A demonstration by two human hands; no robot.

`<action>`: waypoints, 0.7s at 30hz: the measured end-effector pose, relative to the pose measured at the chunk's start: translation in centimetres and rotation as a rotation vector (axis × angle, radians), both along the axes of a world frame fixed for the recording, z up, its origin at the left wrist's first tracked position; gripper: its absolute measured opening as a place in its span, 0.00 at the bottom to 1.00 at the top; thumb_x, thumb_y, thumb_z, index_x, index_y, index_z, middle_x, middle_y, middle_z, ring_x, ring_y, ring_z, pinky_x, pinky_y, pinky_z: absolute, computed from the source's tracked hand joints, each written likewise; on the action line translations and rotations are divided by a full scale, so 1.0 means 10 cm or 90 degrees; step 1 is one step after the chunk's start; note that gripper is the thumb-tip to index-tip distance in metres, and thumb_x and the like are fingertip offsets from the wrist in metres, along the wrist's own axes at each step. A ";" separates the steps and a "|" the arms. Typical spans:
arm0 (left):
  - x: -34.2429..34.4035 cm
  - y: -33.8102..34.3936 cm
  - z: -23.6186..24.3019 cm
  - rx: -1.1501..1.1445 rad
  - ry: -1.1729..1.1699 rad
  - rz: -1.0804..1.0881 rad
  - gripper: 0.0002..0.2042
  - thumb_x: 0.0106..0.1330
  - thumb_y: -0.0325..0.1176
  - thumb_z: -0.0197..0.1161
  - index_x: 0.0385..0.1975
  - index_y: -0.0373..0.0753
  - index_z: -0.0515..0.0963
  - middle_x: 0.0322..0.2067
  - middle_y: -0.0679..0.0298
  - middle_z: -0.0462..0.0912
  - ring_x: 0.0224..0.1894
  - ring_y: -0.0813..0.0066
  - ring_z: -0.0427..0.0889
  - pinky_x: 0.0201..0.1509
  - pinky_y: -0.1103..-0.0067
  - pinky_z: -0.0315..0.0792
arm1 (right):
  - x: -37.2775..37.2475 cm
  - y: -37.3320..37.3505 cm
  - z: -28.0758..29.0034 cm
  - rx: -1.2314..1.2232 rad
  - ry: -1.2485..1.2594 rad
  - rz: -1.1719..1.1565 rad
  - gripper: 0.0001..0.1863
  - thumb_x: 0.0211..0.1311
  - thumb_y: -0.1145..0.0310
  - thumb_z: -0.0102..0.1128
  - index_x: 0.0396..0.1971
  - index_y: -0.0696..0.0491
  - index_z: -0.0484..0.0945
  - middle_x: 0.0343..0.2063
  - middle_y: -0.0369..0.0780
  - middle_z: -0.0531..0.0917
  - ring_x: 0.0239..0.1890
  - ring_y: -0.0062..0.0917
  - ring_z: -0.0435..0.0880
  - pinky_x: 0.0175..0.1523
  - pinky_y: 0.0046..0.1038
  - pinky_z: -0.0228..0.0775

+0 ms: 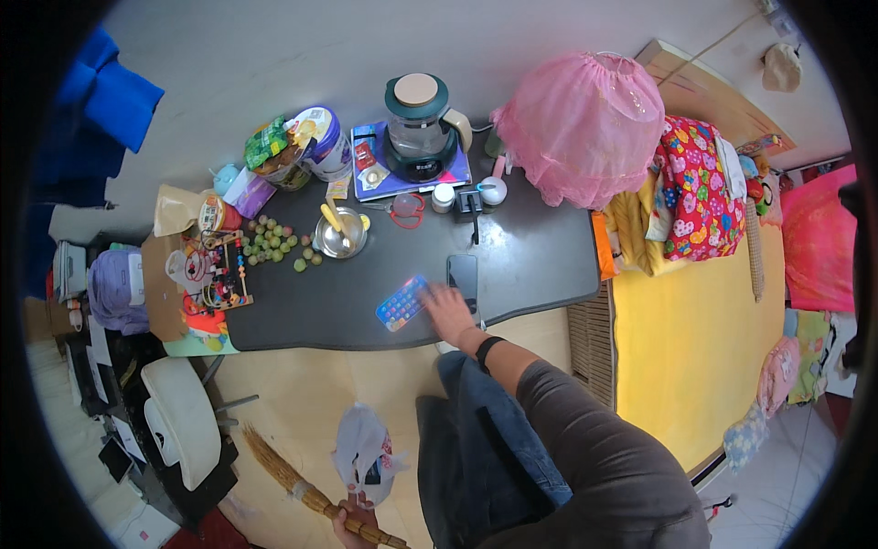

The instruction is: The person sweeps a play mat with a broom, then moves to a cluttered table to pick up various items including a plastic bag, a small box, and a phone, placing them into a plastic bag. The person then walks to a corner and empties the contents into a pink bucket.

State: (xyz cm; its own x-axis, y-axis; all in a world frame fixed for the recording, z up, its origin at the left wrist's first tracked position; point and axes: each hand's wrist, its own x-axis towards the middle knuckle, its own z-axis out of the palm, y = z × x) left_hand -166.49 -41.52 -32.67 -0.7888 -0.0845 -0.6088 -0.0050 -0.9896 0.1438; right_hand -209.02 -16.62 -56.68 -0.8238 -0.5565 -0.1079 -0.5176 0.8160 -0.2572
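Note:
My right hand [448,316] reaches over the front of the dark table, fingers stretched out. Its fingertips are at the right edge of a blue phone-shaped thing [401,304] covered in small coloured squares, slightly blurred. A black phone [463,274] lies just beside and partly behind the same hand. Low in the view, my left hand [355,523] is closed around the handle of a straw broom [291,478], whose bristles point up and left. A whitish plastic bag [366,448] with things inside is just above that hand; whether the hand also grips it I cannot tell.
On the table [302,316] are grapes [267,240], a metal bowl [340,232] with a yellow-handled utensil, red scissors [408,220], a glass kettle [419,123] and a bead toy [224,274]. A white chair [183,421] stands left; a yellow bed [695,339] is right.

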 end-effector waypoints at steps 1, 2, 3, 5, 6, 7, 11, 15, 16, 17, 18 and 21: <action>0.04 -0.01 0.00 -0.009 -0.064 0.004 0.08 0.72 0.37 0.60 0.37 0.40 0.79 0.33 0.64 0.86 0.39 0.69 0.85 0.53 0.70 0.78 | -0.05 -0.04 -0.04 0.044 0.072 0.109 0.41 0.58 0.65 0.68 0.71 0.52 0.60 0.68 0.48 0.66 0.71 0.43 0.64 0.74 0.44 0.56; 0.07 -0.02 0.00 -0.018 -0.130 0.010 0.06 0.70 0.36 0.61 0.35 0.42 0.78 0.34 0.65 0.86 0.41 0.69 0.85 0.57 0.69 0.77 | -0.09 -0.11 -0.09 0.044 -0.016 0.129 0.45 0.58 0.67 0.66 0.76 0.48 0.56 0.74 0.46 0.61 0.76 0.43 0.58 0.76 0.43 0.52; 0.08 -0.05 0.00 -0.028 -0.197 0.016 0.05 0.69 0.35 0.62 0.33 0.43 0.77 0.34 0.65 0.86 0.44 0.69 0.85 0.60 0.68 0.75 | -0.13 -0.17 -0.14 -0.008 0.024 0.128 0.45 0.56 0.67 0.68 0.75 0.48 0.58 0.73 0.46 0.62 0.75 0.43 0.59 0.76 0.44 0.53; 0.10 0.00 0.02 -0.190 -0.302 0.005 0.07 0.67 0.37 0.64 0.34 0.41 0.78 0.43 0.61 0.85 0.56 0.64 0.79 0.73 0.62 0.63 | -0.24 -0.28 -0.23 -0.032 0.008 0.144 0.46 0.52 0.67 0.70 0.73 0.48 0.61 0.71 0.45 0.64 0.74 0.43 0.62 0.75 0.46 0.55; 0.09 0.02 0.03 -0.195 -0.301 0.011 0.07 0.67 0.36 0.64 0.34 0.41 0.78 0.45 0.59 0.84 0.59 0.63 0.77 0.74 0.62 0.61 | -0.30 -0.32 -0.27 -0.051 -0.001 0.155 0.45 0.50 0.67 0.72 0.71 0.48 0.63 0.70 0.44 0.66 0.73 0.42 0.63 0.75 0.45 0.56; 0.07 0.04 0.04 -0.200 -0.300 0.018 0.07 0.67 0.36 0.64 0.34 0.41 0.78 0.47 0.58 0.84 0.62 0.63 0.75 0.75 0.62 0.58 | -0.37 -0.38 -0.30 -0.033 -0.016 0.174 0.45 0.50 0.67 0.72 0.71 0.48 0.64 0.70 0.44 0.66 0.73 0.41 0.64 0.75 0.45 0.56; 0.05 0.08 0.02 -0.182 -0.330 0.026 0.08 0.68 0.36 0.62 0.36 0.39 0.78 0.50 0.55 0.82 0.64 0.59 0.73 0.74 0.61 0.60 | -0.61 -0.63 -0.37 -0.002 -0.024 0.188 0.43 0.54 0.66 0.70 0.72 0.48 0.62 0.71 0.44 0.66 0.74 0.40 0.63 0.75 0.44 0.55; 0.11 0.06 -0.04 -0.176 -0.329 0.038 0.08 0.68 0.36 0.61 0.37 0.39 0.77 0.46 0.57 0.81 0.60 0.59 0.74 0.72 0.59 0.61 | -0.77 -0.78 -0.29 -0.045 0.017 -0.007 0.39 0.59 0.67 0.67 0.72 0.49 0.62 0.70 0.45 0.66 0.73 0.40 0.63 0.74 0.43 0.56; 0.12 0.05 -0.05 -0.184 -0.351 0.046 0.08 0.68 0.36 0.61 0.37 0.38 0.77 0.44 0.58 0.81 0.59 0.59 0.75 0.72 0.58 0.62 | -0.74 -0.73 -0.25 -0.062 0.063 -0.073 0.39 0.59 0.66 0.68 0.70 0.54 0.62 0.68 0.49 0.67 0.71 0.43 0.65 0.72 0.44 0.58; 0.13 0.04 -0.06 -0.182 -0.329 0.038 0.08 0.68 0.36 0.61 0.38 0.38 0.78 0.45 0.57 0.81 0.58 0.59 0.75 0.71 0.58 0.62 | -0.70 -0.67 -0.21 -0.096 0.013 -0.186 0.40 0.58 0.64 0.70 0.69 0.56 0.62 0.67 0.49 0.68 0.70 0.44 0.66 0.72 0.44 0.59; 0.12 0.02 -0.09 -0.178 -0.304 0.032 0.08 0.68 0.36 0.61 0.39 0.38 0.78 0.45 0.57 0.81 0.58 0.60 0.76 0.71 0.58 0.63 | -0.63 -0.55 -0.16 -0.124 -0.023 -0.286 0.42 0.56 0.63 0.71 0.69 0.58 0.62 0.66 0.50 0.68 0.69 0.46 0.66 0.71 0.45 0.60; 0.03 -0.01 -0.14 -0.176 -0.238 0.011 0.08 0.68 0.36 0.62 0.40 0.38 0.79 0.48 0.56 0.82 0.58 0.59 0.77 0.71 0.58 0.63 | -0.34 -0.19 -0.07 -0.095 -0.023 -0.561 0.50 0.47 0.55 0.80 0.66 0.63 0.62 0.60 0.52 0.71 0.63 0.49 0.70 0.66 0.47 0.64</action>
State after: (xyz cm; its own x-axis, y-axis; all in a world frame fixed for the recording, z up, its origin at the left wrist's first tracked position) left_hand -166.19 -41.62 -34.08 -0.5163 -0.2948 -0.8040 -0.0904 -0.9149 0.3935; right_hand -212.45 -18.53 -57.42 -0.9566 0.2661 -0.1186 0.2913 0.8703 -0.3971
